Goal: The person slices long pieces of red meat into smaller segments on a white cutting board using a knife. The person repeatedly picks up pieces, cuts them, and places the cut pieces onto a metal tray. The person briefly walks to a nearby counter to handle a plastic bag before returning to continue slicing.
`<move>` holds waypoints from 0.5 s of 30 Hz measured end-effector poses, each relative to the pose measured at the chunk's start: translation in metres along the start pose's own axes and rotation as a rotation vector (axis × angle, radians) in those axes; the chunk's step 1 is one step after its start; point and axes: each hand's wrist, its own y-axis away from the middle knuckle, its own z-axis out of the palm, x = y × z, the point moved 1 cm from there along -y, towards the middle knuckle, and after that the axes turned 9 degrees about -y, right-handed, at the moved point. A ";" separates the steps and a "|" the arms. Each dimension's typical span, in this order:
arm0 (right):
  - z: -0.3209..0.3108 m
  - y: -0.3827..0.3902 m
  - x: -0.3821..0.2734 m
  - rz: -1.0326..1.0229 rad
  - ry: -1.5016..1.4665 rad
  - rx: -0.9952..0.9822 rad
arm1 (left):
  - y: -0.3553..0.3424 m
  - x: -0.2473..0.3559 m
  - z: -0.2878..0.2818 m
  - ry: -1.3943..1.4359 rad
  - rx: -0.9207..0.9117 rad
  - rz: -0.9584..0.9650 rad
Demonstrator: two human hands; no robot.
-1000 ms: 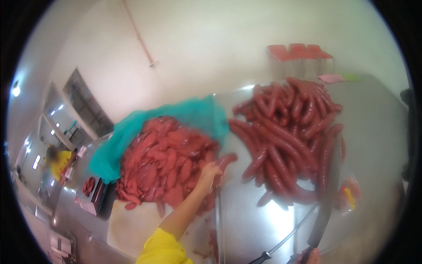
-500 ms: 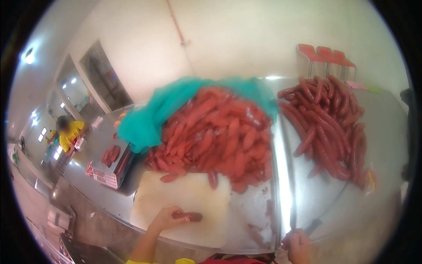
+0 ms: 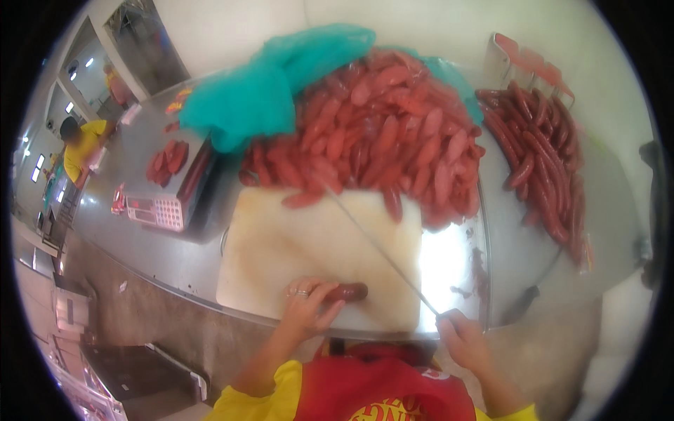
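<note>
"So, where's the sausage [image 3: 349,292]?"
"Clamped in the left hand [image 3: 309,306], over the cutting board [image 3: 274,235]."
"And the right hand [image 3: 459,338]?"
"Closed around what's likely a knife [image 3: 385,254] seen edge-on, slanting leftward from that grip toward the heaped pieces [image 3: 397,126] beyond."
</note>
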 end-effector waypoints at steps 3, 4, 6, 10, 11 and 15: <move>0.002 -0.003 0.002 0.109 0.229 -0.126 | 0.007 0.004 0.014 0.098 0.182 0.011; 0.000 -0.004 0.002 0.116 0.312 -0.154 | 0.008 0.005 0.018 0.088 0.192 0.029; -0.007 -0.001 -0.001 0.104 0.441 -0.211 | 0.007 0.005 0.023 0.099 0.208 0.069; -0.048 0.013 -0.014 0.092 0.584 -0.257 | 0.008 0.004 0.028 0.070 0.212 0.101; -0.058 0.015 -0.016 0.082 0.604 -0.253 | 0.009 0.004 0.029 0.074 0.213 0.096; -0.072 0.010 -0.017 0.066 0.626 -0.311 | 0.007 0.005 0.030 0.075 0.217 0.044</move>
